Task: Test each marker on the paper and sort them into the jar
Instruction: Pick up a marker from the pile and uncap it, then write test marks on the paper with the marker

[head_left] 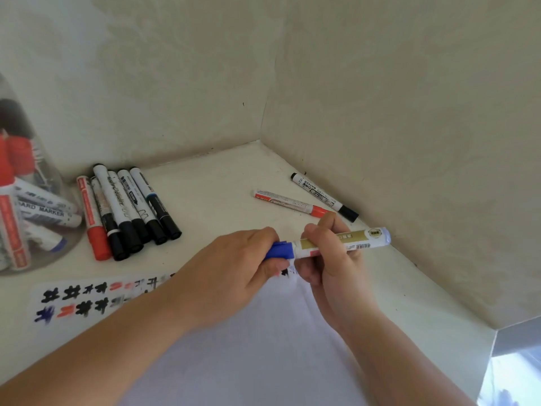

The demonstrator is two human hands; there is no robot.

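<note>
Several sorted markers are seen in the clear jar (35, 200) far left. Over the paper (263, 347), the blue cap (282, 249) is pinched by the left hand (234, 268); the marker's barrel (360, 243) is gripped by the right hand (330, 259). Light, rigid and smooth, it is best held mid-barrel.

I count six capped markers in the pile (128, 212) just right of the jar (32, 200): one red, five black. Farther right of the jar lie two loose ones, a red marker (292, 203) and a black marker (323, 196), and one blue marker (336, 244) is in hand. I cannot count the markers inside the jar.
</note>
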